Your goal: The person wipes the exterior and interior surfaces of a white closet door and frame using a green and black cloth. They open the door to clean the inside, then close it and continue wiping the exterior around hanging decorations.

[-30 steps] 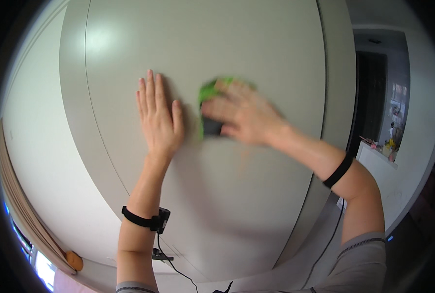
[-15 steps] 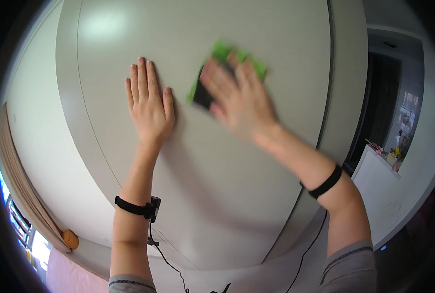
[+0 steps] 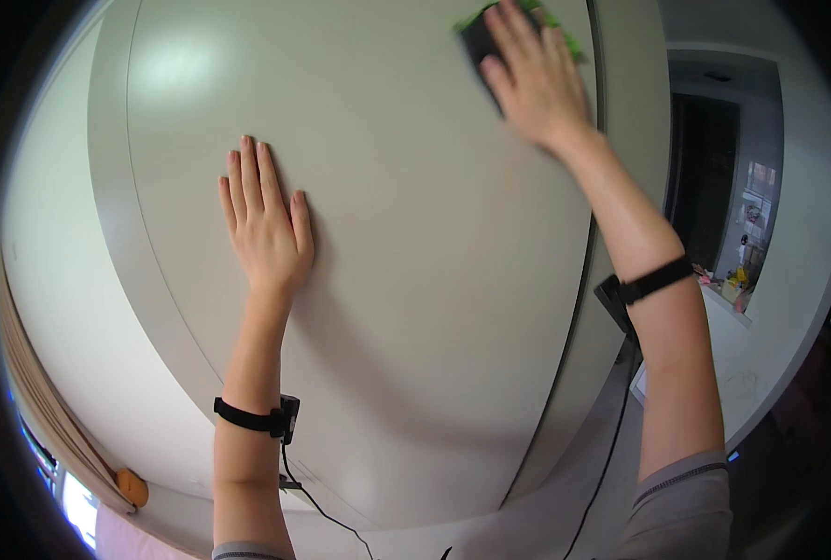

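Note:
A large pale grey door panel [image 3: 415, 308] stands upright in front of me. My left hand [image 3: 266, 233] lies flat on its left part, fingers stretched up and thumb out, holding nothing. Near the panel's upper right my right hand [image 3: 541, 93] presses a cleaning cloth [image 3: 482, 51] against the surface. The cloth is black where the palm and fingers cover it, with a shaggy bright green edge showing around it. Its top runs out of the picture, and part of it is hidden under my fingers.
A dark vertical gap [image 3: 574, 327] borders the panel on the right. Beyond it an opening shows a white counter [image 3: 728, 303] with small items. Black straps with small devices sit on both forearms, and black cables [image 3: 611, 448] hang down. A beige curtain [image 3: 56, 401] is at far left.
My right hand has slid the cloth up and to the right across the panel. My left hand remains flat on the panel; the whole view has shifted slightly.

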Motion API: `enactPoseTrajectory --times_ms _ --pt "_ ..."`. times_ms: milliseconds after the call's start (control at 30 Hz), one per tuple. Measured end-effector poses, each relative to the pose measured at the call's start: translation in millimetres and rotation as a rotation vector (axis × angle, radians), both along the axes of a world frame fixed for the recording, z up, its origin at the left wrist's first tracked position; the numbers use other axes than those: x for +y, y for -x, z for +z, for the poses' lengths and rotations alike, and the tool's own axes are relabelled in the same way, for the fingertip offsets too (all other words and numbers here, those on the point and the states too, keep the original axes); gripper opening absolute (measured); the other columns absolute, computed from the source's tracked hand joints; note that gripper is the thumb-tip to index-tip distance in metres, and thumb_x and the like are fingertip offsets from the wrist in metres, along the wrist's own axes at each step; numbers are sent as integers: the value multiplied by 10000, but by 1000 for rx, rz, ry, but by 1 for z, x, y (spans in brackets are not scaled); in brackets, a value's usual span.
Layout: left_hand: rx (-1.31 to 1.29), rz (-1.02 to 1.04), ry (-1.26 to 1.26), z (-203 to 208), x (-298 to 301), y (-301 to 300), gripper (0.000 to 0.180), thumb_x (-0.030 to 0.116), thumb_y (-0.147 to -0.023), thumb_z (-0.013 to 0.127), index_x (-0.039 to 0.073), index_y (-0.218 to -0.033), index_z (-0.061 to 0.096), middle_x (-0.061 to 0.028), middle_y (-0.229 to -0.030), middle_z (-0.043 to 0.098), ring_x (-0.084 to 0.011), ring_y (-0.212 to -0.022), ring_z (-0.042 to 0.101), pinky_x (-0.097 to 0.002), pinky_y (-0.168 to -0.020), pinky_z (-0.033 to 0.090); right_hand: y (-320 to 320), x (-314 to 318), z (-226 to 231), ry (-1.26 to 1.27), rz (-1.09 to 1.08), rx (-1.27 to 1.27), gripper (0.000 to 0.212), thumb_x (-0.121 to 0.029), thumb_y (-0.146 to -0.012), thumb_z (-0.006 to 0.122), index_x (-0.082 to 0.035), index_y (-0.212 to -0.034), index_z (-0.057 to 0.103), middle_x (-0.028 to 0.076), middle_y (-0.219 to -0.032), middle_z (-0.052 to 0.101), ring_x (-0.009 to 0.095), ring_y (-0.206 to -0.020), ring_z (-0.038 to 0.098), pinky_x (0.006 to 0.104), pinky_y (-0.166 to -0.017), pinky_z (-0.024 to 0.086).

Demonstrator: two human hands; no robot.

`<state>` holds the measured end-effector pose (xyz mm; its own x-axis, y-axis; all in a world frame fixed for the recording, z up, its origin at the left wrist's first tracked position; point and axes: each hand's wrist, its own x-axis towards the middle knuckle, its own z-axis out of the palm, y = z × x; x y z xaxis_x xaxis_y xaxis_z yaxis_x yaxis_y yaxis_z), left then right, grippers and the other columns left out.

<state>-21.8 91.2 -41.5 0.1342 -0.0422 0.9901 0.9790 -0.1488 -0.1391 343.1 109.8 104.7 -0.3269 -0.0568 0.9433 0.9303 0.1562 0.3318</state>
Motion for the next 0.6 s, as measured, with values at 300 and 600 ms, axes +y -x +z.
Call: enactPoseTrajectory --times_ms 300,600 --pt "-18 -27 -19 0 -8 -5 691 254 -1099 498 -29 -1719 383 -196 -1817 344 -404 -1696 273 -564 -1385 172 27 -27 -155 130 -13 142 883 -393 -1009 707 25 -1715 380 260 -1848 173 642 -1617 218 721 -1340 150" --pt "35 -192 -12 18 -27 -53 705 221 -1087 550 -55 -1708 364 -230 -1801 334 -440 -1693 251 -589 -1383 167 -3 -31 -159 159 -38 106 830 -389 -1070 643 12 -1733 346 239 -1847 201 584 -1643 231 635 -1355 204"
